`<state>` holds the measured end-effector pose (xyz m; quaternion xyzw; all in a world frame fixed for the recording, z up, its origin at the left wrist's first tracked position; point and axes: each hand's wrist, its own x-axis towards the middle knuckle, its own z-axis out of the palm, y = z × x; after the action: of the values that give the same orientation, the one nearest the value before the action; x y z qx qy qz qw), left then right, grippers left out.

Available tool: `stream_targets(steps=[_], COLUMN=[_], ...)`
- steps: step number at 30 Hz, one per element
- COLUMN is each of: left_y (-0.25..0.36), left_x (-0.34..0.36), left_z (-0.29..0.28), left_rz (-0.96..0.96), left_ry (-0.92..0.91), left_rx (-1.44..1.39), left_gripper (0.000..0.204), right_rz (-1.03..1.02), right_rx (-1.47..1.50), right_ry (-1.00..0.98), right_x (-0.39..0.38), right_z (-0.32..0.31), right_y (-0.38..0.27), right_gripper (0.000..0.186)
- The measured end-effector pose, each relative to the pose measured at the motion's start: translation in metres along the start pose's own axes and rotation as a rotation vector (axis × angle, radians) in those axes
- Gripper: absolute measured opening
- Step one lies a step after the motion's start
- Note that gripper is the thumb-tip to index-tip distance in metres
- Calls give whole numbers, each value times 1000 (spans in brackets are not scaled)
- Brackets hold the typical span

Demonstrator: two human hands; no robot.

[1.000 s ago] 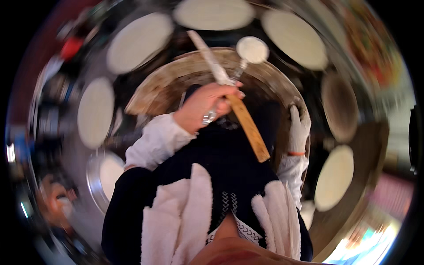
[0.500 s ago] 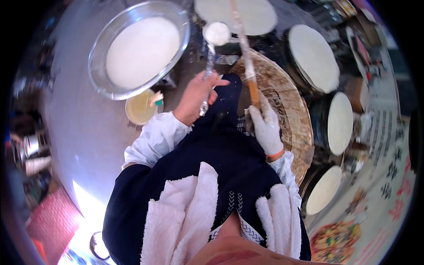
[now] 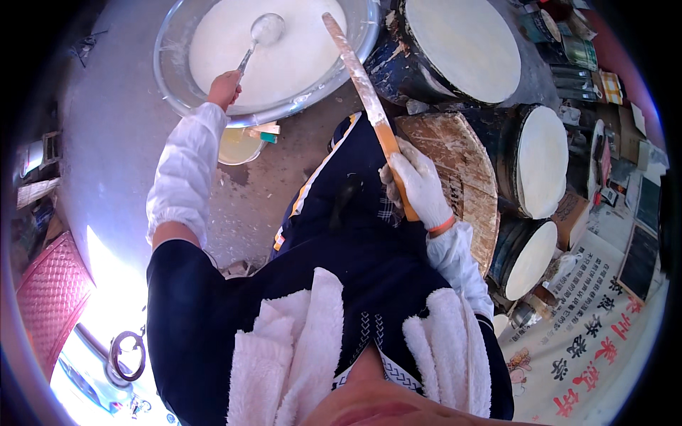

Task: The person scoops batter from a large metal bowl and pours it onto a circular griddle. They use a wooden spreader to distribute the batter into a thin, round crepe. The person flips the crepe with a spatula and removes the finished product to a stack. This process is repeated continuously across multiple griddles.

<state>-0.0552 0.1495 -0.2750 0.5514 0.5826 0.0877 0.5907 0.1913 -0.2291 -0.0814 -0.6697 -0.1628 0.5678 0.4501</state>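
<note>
My bare left hand grips the handle of a metal ladle, whose bowl rests in white batter inside a large metal basin. My gloved right hand is closed around the wooden handle of a long flat spatula, its blade smeared white and angled up toward the basin's right rim. Under the basin's near edge is a small tub of pale yellow liquid with a green-tipped wooden item on it.
Several dark drum-like griddles with round pale tops line the right side. A worn curved wooden board lies beside my legs. A printed banner is at lower right, a pink quilted pad at far left.
My view has swung toward the basin. The spatula passed from my left hand to my right. My left hand moved forward and left, lowering the ladle into the batter.
</note>
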Motion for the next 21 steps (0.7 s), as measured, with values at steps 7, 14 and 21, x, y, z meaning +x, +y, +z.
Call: stream_targets(steps=[7, 14, 21], left_y=[-22, -5, 5], left_x=[23, 4, -31], left_z=[-3, -4, 23], left_rz=[-85, -114, -624], left_ry=[-387, -601, -522], left_rx=[324, 280, -340], left_gripper=[27, 28, 30], right_rz=[210, 152, 477], right_rx=[-118, -1046, -757], right_ry=[-96, -344, -368], right_x=[90, 183, 176], right_z=[4, 14, 42], right_y=[-51, -106, -153], right_gripper=[47, 45, 32])
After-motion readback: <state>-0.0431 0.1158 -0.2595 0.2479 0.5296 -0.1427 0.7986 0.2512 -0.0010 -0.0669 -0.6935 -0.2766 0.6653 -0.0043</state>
